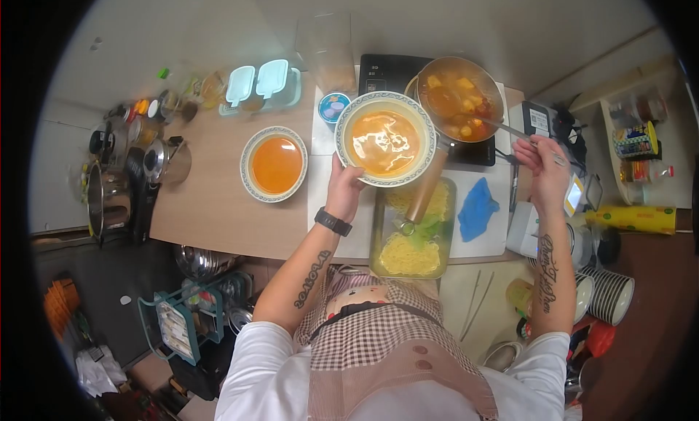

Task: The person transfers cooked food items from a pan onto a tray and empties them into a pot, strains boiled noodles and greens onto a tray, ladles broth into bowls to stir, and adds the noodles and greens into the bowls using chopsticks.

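Near: my checked apron (378, 352), cotton-looking, at tabletop (200, 203) edge.

Metal tray (375, 235), 1 ea., rect., rounded corners: pale yellow noodles (409, 256) in thin, tangled strands, two mounds w/ leafy greens (429, 228) between. Wooden handle (428, 188), smooth, w/ ring at end, crosses above it; appears to be the pot's.

Blue item (477, 208), 1 ea., crumpled, R of tray; cloth or glove, can't tell.

Left hand (346, 182): thumb at rim, fingers mostly hidden beneath, gripping held bowl (341, 141). Bowl: round, glazed-looking, patterned band; raised over tabletop, just L of pot; glossy orange broth inside.

Right hand (542, 157): fingers curled around ladle (504, 126), slim metal handle, far end down in pot.

Second bowl (246, 166), matching, on tabletop: smooth red-orange liquid.

Status, est.: both bowls have liquid; no noodles visible in either; pot well stocked, not ladled out.

Far: pot (453, 61), round, on flat black induction cooker (397, 66); chunky yellow & red pcs. in broth. Tub (334, 106), round, printed lid. Containers (271, 77), aqua lids, plastic-looking.
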Tool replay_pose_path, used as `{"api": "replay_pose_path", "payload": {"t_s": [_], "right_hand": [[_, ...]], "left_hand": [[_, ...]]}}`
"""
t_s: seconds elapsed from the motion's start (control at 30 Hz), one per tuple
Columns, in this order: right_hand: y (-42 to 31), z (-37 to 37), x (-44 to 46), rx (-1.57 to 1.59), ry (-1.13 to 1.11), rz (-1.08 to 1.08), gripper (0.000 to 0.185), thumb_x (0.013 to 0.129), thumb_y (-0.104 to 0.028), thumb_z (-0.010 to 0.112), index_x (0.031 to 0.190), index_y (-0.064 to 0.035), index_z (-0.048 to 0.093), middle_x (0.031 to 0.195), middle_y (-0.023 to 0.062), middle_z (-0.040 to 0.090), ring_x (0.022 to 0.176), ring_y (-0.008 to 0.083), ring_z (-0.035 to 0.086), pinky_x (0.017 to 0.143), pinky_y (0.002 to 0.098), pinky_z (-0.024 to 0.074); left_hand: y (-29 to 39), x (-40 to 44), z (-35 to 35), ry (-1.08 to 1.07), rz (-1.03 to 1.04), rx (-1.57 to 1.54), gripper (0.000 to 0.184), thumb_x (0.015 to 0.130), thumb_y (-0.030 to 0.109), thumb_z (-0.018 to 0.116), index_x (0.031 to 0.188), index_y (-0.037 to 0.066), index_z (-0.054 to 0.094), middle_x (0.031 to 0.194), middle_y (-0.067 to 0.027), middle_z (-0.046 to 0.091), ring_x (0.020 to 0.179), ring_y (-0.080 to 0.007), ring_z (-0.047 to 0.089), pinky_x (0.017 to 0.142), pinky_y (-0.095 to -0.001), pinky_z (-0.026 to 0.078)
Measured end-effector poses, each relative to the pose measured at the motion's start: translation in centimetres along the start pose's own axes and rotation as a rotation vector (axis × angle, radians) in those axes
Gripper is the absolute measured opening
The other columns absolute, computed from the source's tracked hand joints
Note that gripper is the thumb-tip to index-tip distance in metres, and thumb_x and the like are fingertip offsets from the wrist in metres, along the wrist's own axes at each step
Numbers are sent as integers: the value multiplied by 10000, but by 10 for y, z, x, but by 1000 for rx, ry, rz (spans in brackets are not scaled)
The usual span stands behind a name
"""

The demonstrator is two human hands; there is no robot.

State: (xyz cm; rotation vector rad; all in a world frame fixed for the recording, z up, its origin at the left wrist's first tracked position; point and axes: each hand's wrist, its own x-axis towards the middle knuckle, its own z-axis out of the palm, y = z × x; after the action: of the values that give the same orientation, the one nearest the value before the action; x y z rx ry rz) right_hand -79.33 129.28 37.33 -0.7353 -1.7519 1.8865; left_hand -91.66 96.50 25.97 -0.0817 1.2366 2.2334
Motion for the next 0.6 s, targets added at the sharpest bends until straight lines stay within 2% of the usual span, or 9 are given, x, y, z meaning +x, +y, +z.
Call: {"api": "replay_pose_path", "payload": {"t_s": [0.2, 0.43, 0.57, 0.6], "right_hand": [[-28, 7, -15, -17, -81, -51, 246, 991, -135, 475, 1061, 79, 574, 985, 232, 667, 893, 285, 696, 807, 328, 570], [-23, 18, -31, -91, -265, -100, 258, 985, -115, 485, 1111, 95, 565, 995, 222, 668, 940, 296, 684, 858, 358, 556], [-15, 16, -39, -125, -414, -165, 209, 948, -19, 490, 1070, 95, 616, 1049, 206, 656, 997, 297, 664, 901, 364, 535], [-19, 17, -41, -204, -436, -191, 199, 924, 42, 482, 1031, 94, 642, 1063, 192, 654, 1022, 292, 653, 912, 355, 523]], "left_hand": [[0, -1, 0, 7, 7, -16, 626, 862, 87, 492, 1437, 123, 246, 1321, -89, 488, 1137, -213, 556, 933, -410, 472], [1, 0, 2, 8, -4, -9, 602, 864, 84, 489, 1421, 123, 264, 1315, -88, 488, 1148, -214, 548, 929, -410, 474], [2, 0, 2, 10, 4, -21, 589, 864, 78, 484, 1412, 122, 274, 1313, -87, 489, 1150, -212, 543, 930, -411, 473], [2, 0, 3, 11, 8, -25, 585, 863, 76, 483, 1409, 122, 277, 1312, -85, 490, 1149, -212, 543, 930, -411, 472]]}}
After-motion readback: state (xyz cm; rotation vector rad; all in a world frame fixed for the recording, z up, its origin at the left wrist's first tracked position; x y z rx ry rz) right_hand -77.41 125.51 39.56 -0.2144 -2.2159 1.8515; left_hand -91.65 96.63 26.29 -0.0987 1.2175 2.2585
